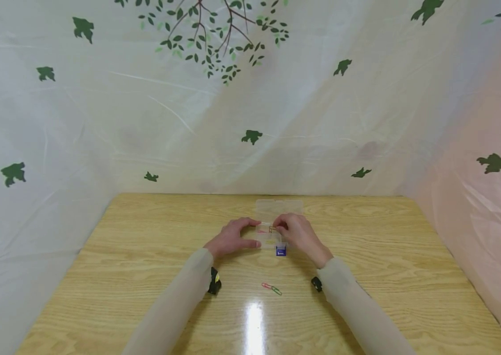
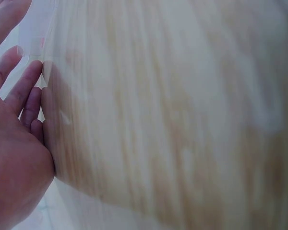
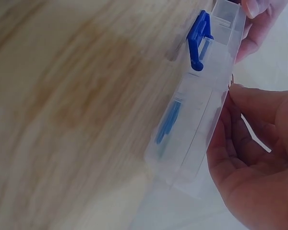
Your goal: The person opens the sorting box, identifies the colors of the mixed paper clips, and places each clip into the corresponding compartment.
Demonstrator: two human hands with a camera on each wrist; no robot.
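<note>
Head view: a person's two hands meet at a small clear plastic box lying near the middle of a wooden table, its lid folded back flat toward the wall. The left hand rests at the box's left side, thumb and fingers spread in an open curve against its edge — whether they actually clamp it cannot be told. The right hand sits at the box's right side with fingertips drawn together over the open compartments, pinching a small brownish paper clip. A blue latch marks the box's near edge. Two loose paper clips, one red and one green, lie touching each other on the table nearer the person, between the forearms.

Right wrist view: the box seen edge-on, blue latch raised, a blue item visible through its wall; right-hand fingers curl just beside the rim.

Left wrist view: left-hand fingers lie nearly straight, the table surface blurred.

A pale curtain printed with green leaves encloses the table
</note>
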